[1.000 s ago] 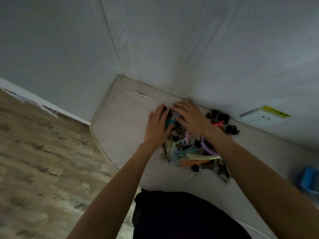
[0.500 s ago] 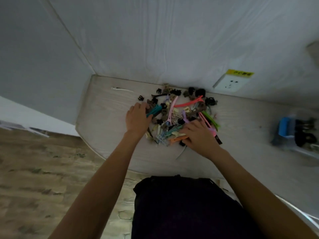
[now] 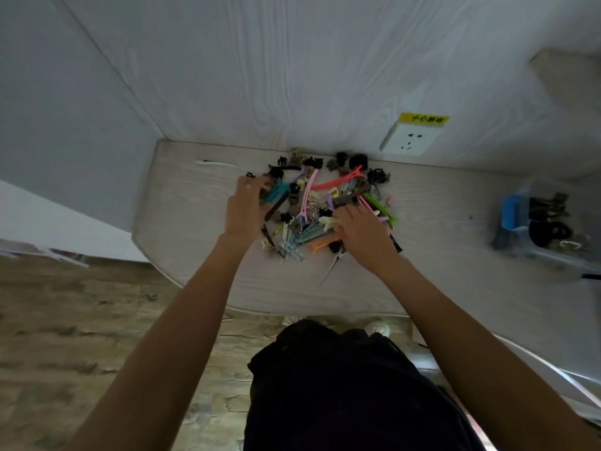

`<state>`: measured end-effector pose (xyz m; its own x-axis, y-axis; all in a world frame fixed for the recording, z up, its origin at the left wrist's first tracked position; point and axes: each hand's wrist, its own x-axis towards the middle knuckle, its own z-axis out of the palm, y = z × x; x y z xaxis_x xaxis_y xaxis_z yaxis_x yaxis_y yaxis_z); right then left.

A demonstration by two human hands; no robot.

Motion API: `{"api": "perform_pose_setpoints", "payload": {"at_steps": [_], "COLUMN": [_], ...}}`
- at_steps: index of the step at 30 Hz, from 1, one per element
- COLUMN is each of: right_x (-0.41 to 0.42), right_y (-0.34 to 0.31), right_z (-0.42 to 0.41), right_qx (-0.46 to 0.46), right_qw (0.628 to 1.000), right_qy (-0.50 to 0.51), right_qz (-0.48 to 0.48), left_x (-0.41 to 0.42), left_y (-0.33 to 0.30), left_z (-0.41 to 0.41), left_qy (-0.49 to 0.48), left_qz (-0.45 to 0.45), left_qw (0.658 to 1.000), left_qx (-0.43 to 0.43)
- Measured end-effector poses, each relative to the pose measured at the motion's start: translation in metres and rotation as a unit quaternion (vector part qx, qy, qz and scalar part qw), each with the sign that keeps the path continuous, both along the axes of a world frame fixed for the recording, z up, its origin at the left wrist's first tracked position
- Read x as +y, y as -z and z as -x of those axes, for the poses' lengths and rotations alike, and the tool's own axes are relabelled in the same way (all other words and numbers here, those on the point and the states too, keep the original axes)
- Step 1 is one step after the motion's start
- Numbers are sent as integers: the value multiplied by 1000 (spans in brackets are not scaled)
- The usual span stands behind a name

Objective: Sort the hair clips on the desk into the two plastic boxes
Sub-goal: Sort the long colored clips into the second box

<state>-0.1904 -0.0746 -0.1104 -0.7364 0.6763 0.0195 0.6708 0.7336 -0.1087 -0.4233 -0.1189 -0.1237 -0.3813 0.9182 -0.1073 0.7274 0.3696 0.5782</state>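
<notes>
A mixed pile of hair clips [image 3: 325, 196], long coloured ones and small black and brown claw clips, lies on the pale desk [image 3: 195, 222] against the wall. My left hand [image 3: 245, 206] rests on the pile's left edge, its fingertips touching a teal clip [image 3: 276, 192]. My right hand [image 3: 361, 232] rests on the pile's lower right, fingers touching a cream clip [image 3: 328, 221] and green clips [image 3: 379, 206]. Neither hand plainly grips anything. A clear plastic box [image 3: 549, 252] at the right of the desk holds black clips and a blue object. A second box is not visible.
A wall socket [image 3: 409, 139] with a yellow label sits on the wall behind the pile. One white clip [image 3: 211, 163] lies alone at the desk's far left. The desk's curved front edge [image 3: 182, 275] drops to a wooden floor [image 3: 65, 336].
The view has swung right, bringing the plastic box into sight. My right hand has moved from the pile's far side to its near right. The pile is more spread out.
</notes>
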Motion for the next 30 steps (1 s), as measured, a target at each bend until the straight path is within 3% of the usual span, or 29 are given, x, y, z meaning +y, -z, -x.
{"api": "perform_pose_setpoints", "payload": {"at_steps": [3,7,10,14,18,21,27,30], "right_x": [-12,-26,-24,-16,-15,-23,-48,-44], "right_y": [-1,12,20,21,0,-10,23,29], "right_z": [-1,11,17,8,9,10,-18,-17], "right_qx": [39,-1,-40,34,95,98,-52,-87], "right_qw": [998,997,998,997,994,992,991,988], "right_qy": [-29,-22,-23,-65,-46,-75,-119,-124], "right_qz": [50,75,49,-19,-13,-8,22,18], "left_x": [-27,-68,-68,-51,-44,-50,-78,-80], "left_y": [-3,10,18,11,7,9,8,-2], "left_z": [7,11,13,8,13,19,11,-16], "left_qy": [25,100,148,217,224,196,27,-4], "left_qz": [-58,-72,-58,2,33,39,67,74], "left_qw": [998,990,984,974,971,977,997,997], "left_qx": [-2,71,79,61,75,71,26,5]}}
